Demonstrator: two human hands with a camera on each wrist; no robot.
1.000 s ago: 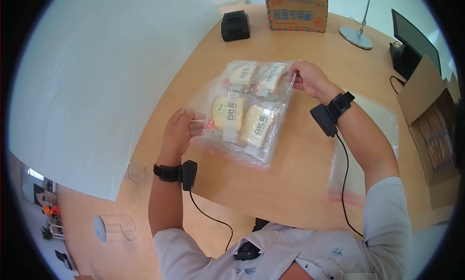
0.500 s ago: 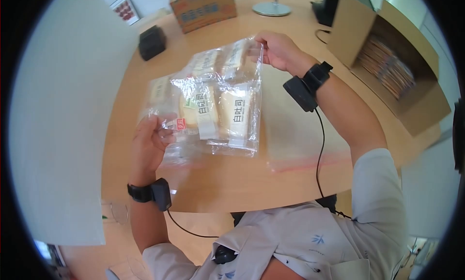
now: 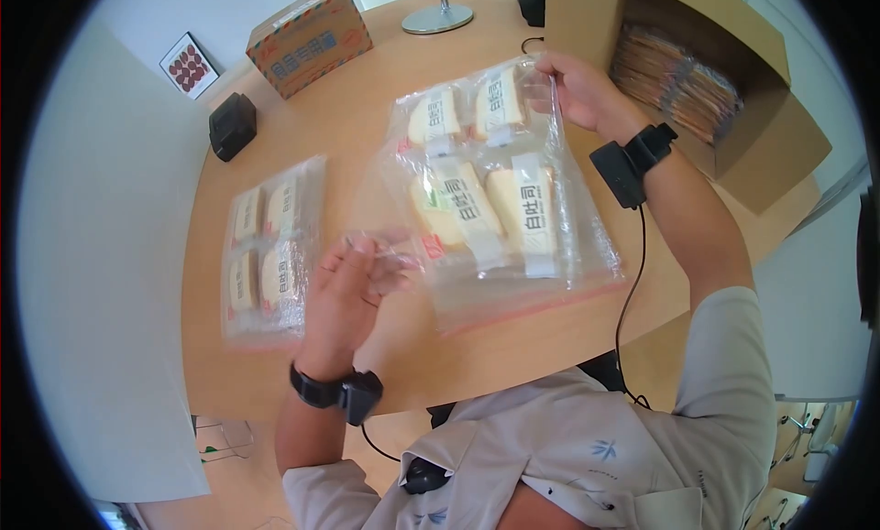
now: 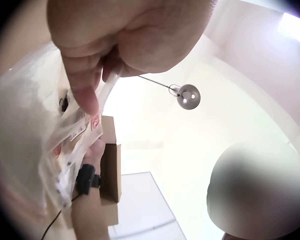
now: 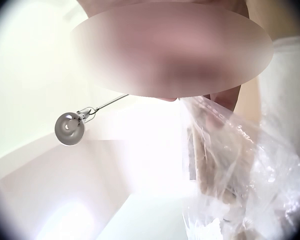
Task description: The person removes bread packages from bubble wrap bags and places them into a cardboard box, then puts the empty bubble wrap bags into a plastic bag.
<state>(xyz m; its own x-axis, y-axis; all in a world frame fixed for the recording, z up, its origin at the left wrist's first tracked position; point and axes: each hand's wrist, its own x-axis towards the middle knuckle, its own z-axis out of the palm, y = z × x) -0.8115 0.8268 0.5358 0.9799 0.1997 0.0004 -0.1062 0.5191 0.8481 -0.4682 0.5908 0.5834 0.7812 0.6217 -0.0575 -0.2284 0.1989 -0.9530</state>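
Note:
Both hands hold a clear plastic bag (image 3: 469, 159) of several individually wrapped white bread slices, stretched between them over the right part of the table. My left hand (image 3: 353, 287) pinches its near left edge between thumb and fingers; the left wrist view shows that hand (image 4: 135, 37) with the film gathered at the fingertips. At the far right corner, my right hand (image 3: 582, 95) grips the plastic. Under the held bag lies a flat clear bag with a red strip (image 3: 550, 303) along its near edge. A second bag of bread (image 3: 275, 246) rests on the table to the left.
An open cardboard box (image 3: 761, 131) with a stack of brown packets (image 3: 674, 81) stands at the right. Toward the back are a printed carton (image 3: 312, 44), a lamp base (image 3: 437, 19) and a black device (image 3: 233, 127). A cable (image 3: 628, 319) trails from my right wrist.
The held bag has moved right, now over the flat bag with the red strip. The second bag of bread at the left has come into sight. The head view has turned right.

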